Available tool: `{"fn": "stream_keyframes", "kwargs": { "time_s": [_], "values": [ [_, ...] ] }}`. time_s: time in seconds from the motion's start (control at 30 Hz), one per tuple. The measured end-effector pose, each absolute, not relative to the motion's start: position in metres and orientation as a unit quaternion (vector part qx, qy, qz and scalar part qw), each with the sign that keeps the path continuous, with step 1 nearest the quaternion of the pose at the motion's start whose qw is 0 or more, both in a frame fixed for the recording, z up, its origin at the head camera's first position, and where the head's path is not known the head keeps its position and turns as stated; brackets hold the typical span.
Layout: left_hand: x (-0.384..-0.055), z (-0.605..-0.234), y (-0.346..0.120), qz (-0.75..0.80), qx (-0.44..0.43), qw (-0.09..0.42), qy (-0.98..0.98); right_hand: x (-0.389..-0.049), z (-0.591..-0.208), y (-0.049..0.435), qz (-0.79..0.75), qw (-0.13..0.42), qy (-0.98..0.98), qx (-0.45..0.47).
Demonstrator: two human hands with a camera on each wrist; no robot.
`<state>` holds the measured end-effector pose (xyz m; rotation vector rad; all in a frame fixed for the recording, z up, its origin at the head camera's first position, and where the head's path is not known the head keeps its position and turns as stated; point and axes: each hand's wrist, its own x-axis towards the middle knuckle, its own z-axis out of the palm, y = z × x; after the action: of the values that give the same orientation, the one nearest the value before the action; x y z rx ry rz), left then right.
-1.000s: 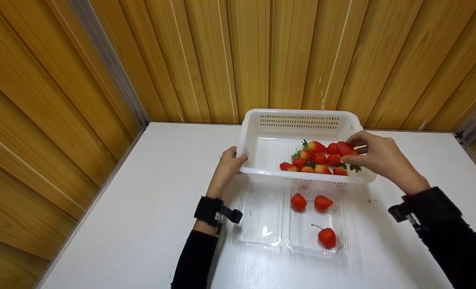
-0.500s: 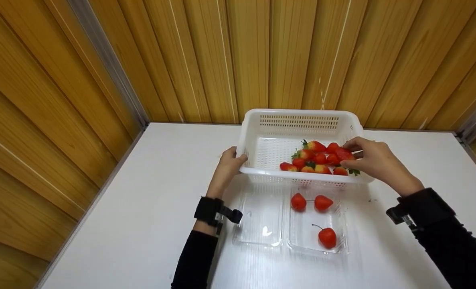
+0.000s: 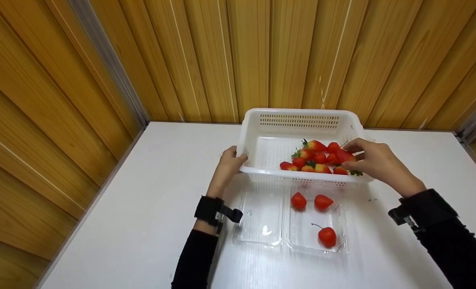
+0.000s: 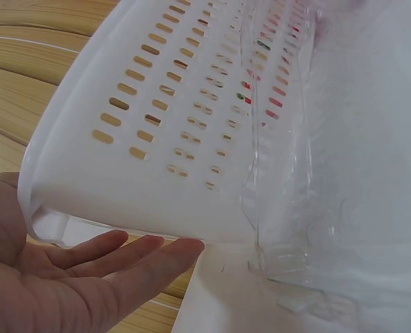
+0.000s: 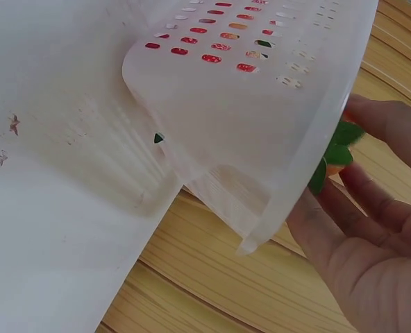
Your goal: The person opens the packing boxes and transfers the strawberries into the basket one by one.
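Observation:
At the left end of a white plastic basket (image 3: 298, 112), my left hand (image 3: 225, 168) grips the side with the thumb over the rim. The left wrist view shows its fingers (image 4: 167, 260) curled beneath that rim. My right hand (image 3: 376, 160) pinches a large strawberry (image 3: 344, 156) just inside the basket's right end. Its green leaves (image 5: 337, 152) show between the fingers in the right wrist view. Strawberries (image 3: 314, 145) and smaller red cherries (image 3: 320, 158) are heaped in the right half of the basket, partly hidden by its front wall.
In front of the basket, a clear plastic container (image 3: 260, 244) with two halves lies on the white table (image 3: 153, 208). Its right half holds three cherries (image 3: 327, 237), one with a visible stem. Wood-look panel walls (image 3: 205, 60) stand behind and to the left.
My right hand has lowered slightly and shifted left, bringing the strawberry down against the other fruit. The left hand and basket have stayed put.

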<state>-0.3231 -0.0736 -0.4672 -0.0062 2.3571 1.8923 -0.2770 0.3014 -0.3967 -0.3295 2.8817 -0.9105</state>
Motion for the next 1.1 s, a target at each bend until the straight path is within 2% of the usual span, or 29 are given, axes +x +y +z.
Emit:
{"fn": "stream_keyframes", "kwargs": {
  "time_s": [0.43, 0.83, 0.97, 1.1],
  "values": [
    [-0.323, -0.467, -0.074, 0.625, -0.001, 0.06, 0.779, -0.265, -0.394, 0.3, -0.292, 0.02, 0.946, -0.141],
    [-0.321, -0.465, -0.075, 0.629, 0.003, 0.067, 0.774, -0.214, -0.378, 0.27, -0.243, -0.032, 0.945, -0.218],
    [-0.322, -0.465, -0.075, 0.636, 0.002, 0.07, 0.769, -0.195, -0.383, 0.253, -0.208, -0.001, 0.936, -0.284],
    [-0.322, -0.465, -0.075, 0.638, -0.001, 0.073, 0.767, -0.18, -0.396, 0.237, -0.198, 0.082, 0.921, -0.326]
  ]
}}
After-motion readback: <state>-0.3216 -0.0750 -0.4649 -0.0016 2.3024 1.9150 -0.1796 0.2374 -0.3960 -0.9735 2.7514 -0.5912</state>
